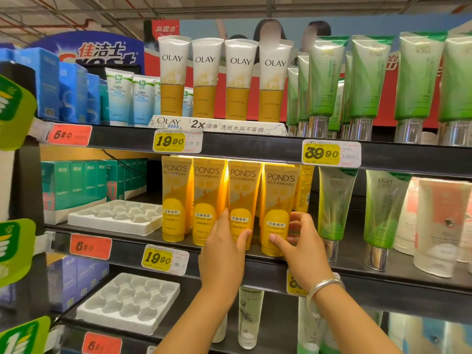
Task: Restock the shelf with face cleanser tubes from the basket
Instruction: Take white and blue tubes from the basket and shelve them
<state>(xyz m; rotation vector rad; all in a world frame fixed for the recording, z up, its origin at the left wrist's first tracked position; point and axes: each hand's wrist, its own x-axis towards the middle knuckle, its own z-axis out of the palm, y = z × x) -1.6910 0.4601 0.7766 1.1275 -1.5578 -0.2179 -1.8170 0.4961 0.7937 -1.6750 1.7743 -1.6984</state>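
We see the middle shelf (127,247) carrying four upright yellow POND'S tubes (176,200) in a front row, caps down. Our left hand (224,246) pinches the third tube (242,200) low, thumb in front; our right hand (304,241) pinches the fourth tube (278,208), silver bangle (323,287) at wrist.

white tubes (207,77) are reading "olay", yellow tubes (208,200) "pond's" — yellow price tags (169,141) are showing 19.90 and 39.90, red tags (69,135) 6.20.
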